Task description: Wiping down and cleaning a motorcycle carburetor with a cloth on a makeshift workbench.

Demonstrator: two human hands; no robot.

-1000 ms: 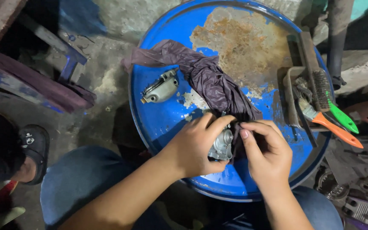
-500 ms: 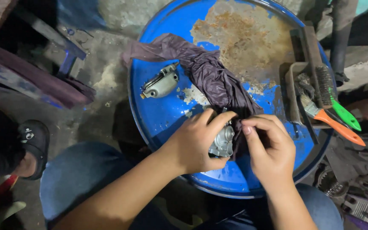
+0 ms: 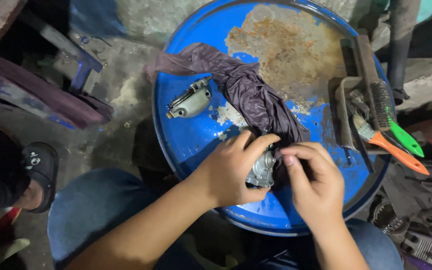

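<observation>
Landmark: blue drum lid (image 3: 201, 145), round, painted, with a broad rust patch toward its far side; every place below is given relative to it.
Left hand (image 3: 228, 170): over the near part of the lid, fingers curled and clenched about the small grey metal part (image 3: 261, 170), thumb and forefinger meeting over its top.
Right hand (image 3: 313, 185): over the near right part of the lid, fingertips pinched on the dark purple rag (image 3: 246, 90) where the cloth meets the metal part; whether they also touch the metal cannot be told.
Small grey metal part: held just above the near edge of the lid, between the two hands, largely hidden by them.
Handling, as judged: a cast piece, rigid and dense for its bulk, with ribs and corners that give the fingers purchase; probably greasy and so liable to slip, best taken across its body rather than by any thin projection.
Dark purple rag: soft and limp, running from the hands across the lid's middle to its far left rim; it yields wherever it is grasped.
Second metal casting (image 3: 190, 102): lying on the left part of the lid, beside the rag, apart from both hands.
Brushes: orange-handled brush (image 3: 393, 149) and green-handled brush (image 3: 406, 140) at the right rim, in a dirty tray (image 3: 343, 107).
Knee in blue denim (image 3: 106, 210): below the lid's near left edge.
</observation>
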